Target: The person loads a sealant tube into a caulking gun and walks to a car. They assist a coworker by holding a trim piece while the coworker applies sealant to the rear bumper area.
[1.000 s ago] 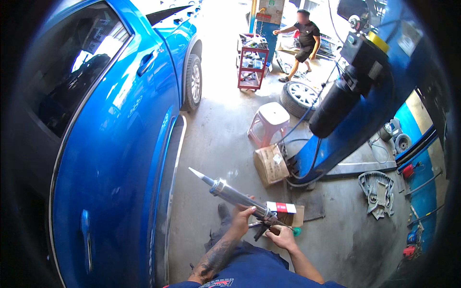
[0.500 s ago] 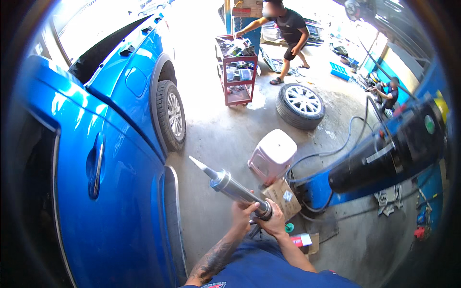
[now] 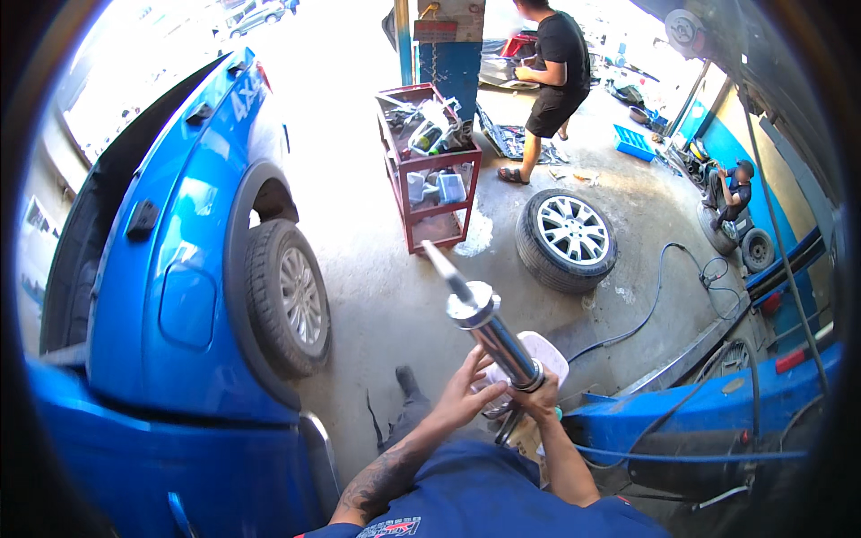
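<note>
A caulking gun [image 3: 505, 348] with a silver metal barrel and a pale tapered nozzle slants up and away from me, its tip toward the red cart. My right hand [image 3: 541, 400] is closed round its rear end, where a dark handle shows below. Beside the barrel's lower left side, my left hand [image 3: 468, 391] has its fingers spread; whether the fingertips touch the barrel I cannot tell. Under the gun, partly covered by it, is a pale pink stool [image 3: 549, 351].
A blue pickup [image 3: 193, 305] stands along the left. Ahead are a red tool cart [image 3: 437, 163], a loose wheel [image 3: 567, 235] lying flat, and a standing person [image 3: 560, 76]. Another person [image 3: 734, 193] sits far right. A blue lift arm [image 3: 682, 403] and hoses lie at the right.
My view has moved forward, closer to the cart and wheel. My left hand has loosened from the gun and its fingers have spread. The standing person has turned from the cart.
</note>
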### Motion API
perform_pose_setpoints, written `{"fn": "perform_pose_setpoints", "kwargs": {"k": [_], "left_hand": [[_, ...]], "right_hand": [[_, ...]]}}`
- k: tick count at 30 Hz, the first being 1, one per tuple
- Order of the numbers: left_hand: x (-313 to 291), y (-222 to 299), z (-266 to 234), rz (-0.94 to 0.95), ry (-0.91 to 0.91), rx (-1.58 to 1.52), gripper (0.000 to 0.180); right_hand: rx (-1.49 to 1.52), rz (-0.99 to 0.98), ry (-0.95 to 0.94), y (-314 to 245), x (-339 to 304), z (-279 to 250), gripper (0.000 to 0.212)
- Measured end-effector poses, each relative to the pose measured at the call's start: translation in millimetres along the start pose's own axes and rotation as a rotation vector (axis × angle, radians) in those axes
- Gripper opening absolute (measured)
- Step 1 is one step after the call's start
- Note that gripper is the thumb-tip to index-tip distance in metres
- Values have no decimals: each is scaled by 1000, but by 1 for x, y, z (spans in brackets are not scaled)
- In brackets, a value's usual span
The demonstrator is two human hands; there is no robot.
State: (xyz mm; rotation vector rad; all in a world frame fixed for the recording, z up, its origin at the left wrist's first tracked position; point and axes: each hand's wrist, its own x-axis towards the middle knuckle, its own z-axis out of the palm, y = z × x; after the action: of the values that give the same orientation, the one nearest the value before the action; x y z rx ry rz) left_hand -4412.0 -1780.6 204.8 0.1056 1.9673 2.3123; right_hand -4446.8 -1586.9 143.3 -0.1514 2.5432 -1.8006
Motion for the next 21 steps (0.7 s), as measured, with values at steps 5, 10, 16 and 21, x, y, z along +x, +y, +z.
{"fn": "perform_pose_setpoints", "kwargs": {"k": [5, 10, 16, 21], "left_hand": [[91, -26, -108, -346, -30, 22, 58], [180, -75, -188, -643, -34, 436, 53], [291, -131, -232, -758, -346, 672, 55], [385, -166, -222, -771, -471, 810, 54]], "right_hand": [[120, 131, 74, 14, 78, -5, 34], [271, 224, 388, 13, 128, 4, 30], [277, 375, 678, 40, 180, -5, 35], [358, 238, 698, 61, 271, -47, 39]]}}
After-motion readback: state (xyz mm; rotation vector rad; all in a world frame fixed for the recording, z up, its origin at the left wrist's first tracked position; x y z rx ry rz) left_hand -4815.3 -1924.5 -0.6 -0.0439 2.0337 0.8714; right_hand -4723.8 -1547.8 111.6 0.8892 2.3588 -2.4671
